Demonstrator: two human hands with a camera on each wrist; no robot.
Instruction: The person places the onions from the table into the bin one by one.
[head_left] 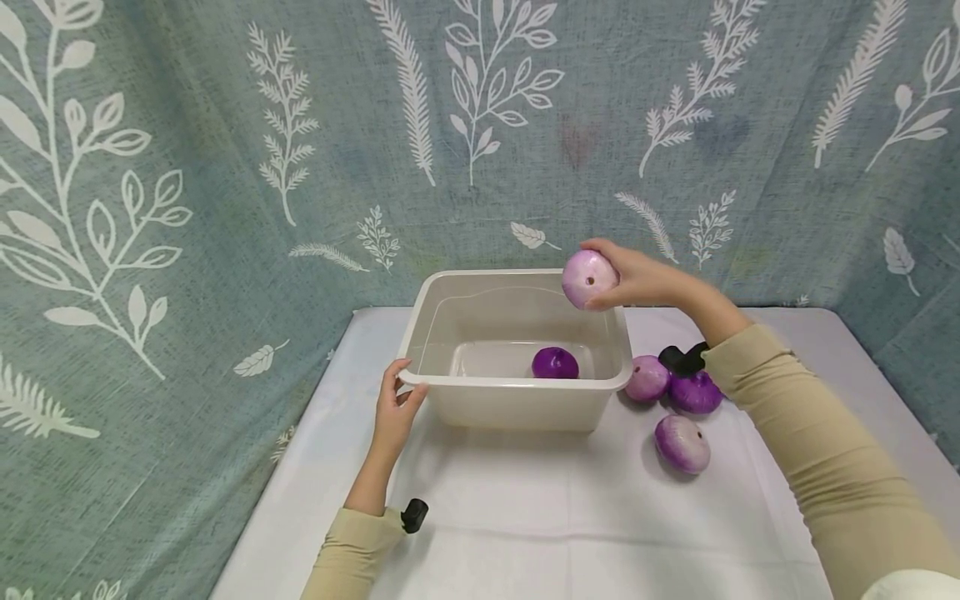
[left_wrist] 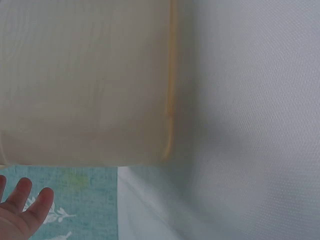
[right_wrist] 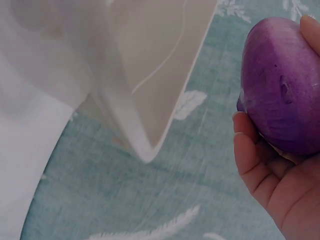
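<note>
Taking the bin as the dial, with twelve towards the curtain, I see a smooth, pale plastic bin (head_left: 517,407), oblong with rounded corners and a rolled rim, on a white tablecloth (head_left: 517,508) whose fine woven grain shows in the left wrist view. The curtain (head_left: 337,100) behind is blue-green cloth printed with white leaves and sprigs.

The right hand (head_left: 633,277) is at two o'clock, thumb and fingers clamped round the held onion (head_left: 585,282), a glossy, slightly flattened ball, pale pink in the head view and deep violet from the wrist. It hangs in the air near the bin's far right corner, and the right wrist view shows a gap between it and the rim.

The left hand (head_left: 393,417) is at eight o'clock, its fingers loosely apart, thumb and forefinger touching the rim at the near left corner.

Inside the bin, towards four o'clock, sits a shiny dark purple onion (head_left: 555,364). Outside, past three o'clock, a pinkish onion (head_left: 647,380) lies just beside the bin, with a deep violet onion (head_left: 694,397) next to it; at four o'clock a two-toned onion (head_left: 682,446) lies tipped, its small dark spot showing.
</note>
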